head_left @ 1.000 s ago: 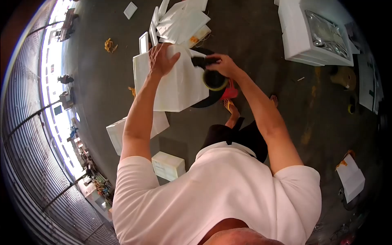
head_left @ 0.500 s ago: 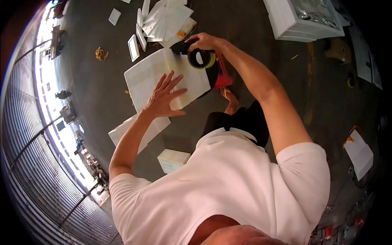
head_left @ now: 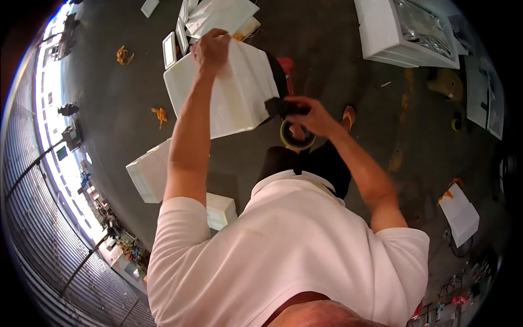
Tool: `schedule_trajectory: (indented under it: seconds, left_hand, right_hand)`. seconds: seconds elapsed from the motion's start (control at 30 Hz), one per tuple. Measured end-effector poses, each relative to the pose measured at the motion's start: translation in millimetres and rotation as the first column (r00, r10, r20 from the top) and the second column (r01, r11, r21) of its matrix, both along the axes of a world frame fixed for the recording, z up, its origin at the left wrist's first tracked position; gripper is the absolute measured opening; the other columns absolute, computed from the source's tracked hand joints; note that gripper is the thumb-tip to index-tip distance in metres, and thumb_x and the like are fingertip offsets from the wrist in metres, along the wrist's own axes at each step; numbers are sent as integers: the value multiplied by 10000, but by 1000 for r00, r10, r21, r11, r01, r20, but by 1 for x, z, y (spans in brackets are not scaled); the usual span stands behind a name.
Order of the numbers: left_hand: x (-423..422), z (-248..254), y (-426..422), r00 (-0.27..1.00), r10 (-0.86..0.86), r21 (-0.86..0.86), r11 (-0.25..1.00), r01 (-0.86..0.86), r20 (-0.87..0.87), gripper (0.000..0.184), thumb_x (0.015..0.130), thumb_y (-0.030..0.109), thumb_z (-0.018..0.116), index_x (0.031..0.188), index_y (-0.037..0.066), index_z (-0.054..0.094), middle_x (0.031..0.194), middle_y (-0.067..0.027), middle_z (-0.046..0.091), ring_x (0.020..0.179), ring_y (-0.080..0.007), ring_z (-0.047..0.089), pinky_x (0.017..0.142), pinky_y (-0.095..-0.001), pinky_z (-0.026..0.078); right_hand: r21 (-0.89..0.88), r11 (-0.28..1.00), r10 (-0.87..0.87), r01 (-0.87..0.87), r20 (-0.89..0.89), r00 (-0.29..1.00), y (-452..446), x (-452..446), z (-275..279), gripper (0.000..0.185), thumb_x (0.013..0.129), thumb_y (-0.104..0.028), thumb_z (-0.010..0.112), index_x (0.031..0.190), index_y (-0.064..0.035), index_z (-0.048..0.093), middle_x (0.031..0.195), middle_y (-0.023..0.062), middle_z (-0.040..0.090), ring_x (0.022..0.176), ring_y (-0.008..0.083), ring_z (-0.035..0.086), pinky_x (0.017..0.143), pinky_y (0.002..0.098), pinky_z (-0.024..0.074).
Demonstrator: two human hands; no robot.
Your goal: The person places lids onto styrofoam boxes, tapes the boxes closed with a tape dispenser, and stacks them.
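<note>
A large white foam box (head_left: 245, 87) stands in front of me on a dark round support, partly hidden beneath it. My left hand (head_left: 211, 50) is at the box's far edge, its fingers curled; whether they hold anything is hidden. In my right hand (head_left: 309, 115) is a black tape dispenser (head_left: 277, 108) with a large roll of tape (head_left: 297, 135). The dispenser's head is at the box's near right corner, and the roll hangs over the gap between box and body.
White foam lids (head_left: 218, 16) are piled beyond the box. Smaller foam boxes (head_left: 150, 171) (head_left: 220, 211) stand at the lower left. A large foam box (head_left: 378, 32) with silvery contents is at the upper right. A red object (head_left: 286, 70) stands behind the support.
My right hand has brought the dispenser from the box's far side down to its near right corner. My left hand has moved from above the box's middle to its far edge, fingers now curled.
</note>
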State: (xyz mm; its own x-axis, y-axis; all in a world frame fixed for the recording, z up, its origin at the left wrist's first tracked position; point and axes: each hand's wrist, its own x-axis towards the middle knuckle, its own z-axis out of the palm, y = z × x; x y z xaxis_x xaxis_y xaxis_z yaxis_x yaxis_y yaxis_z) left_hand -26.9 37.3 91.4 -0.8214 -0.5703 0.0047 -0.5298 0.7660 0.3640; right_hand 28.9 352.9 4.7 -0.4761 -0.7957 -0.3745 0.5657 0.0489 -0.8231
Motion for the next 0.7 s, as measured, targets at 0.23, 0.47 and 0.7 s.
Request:
schedule_trajectory:
  seconds: [0.23,0.47,0.7]
  left_hand:
    - [-17,-9,-59,960,280,-48,959,-279,25,333,737,393,618,953,191,771,979,-121,722,994,-317,642,977,-405,420]
    - [-18,-2,-75,916,394,-151,912,-380,74,417,803,407,551,1049,122,729,1104,-133,692,1086,-318,614,1001,-417,391]
    - [-11,10,-75,862,504,-89,862,-499,55,416,862,369,464,1102,133,709,1159,-106,678,1137,-298,592,1034,-448,342]
  right_hand:
    - [68,990,124,-121,-38,992,10,17,23,506,820,-91,715,1298,-36,557,1062,113,661,832,161,652,710,282,532]
    - [283,821,562,-496,-558,611,-37,50,39,536,771,-337,750,1262,-174,611,1232,80,627,1172,284,572,1025,459,410]
    - [132,636,-741,760,381,553,-57,-15,-4,609,894,-157,655,1399,-3,353,1269,178,528,1152,270,544,1040,380,397]
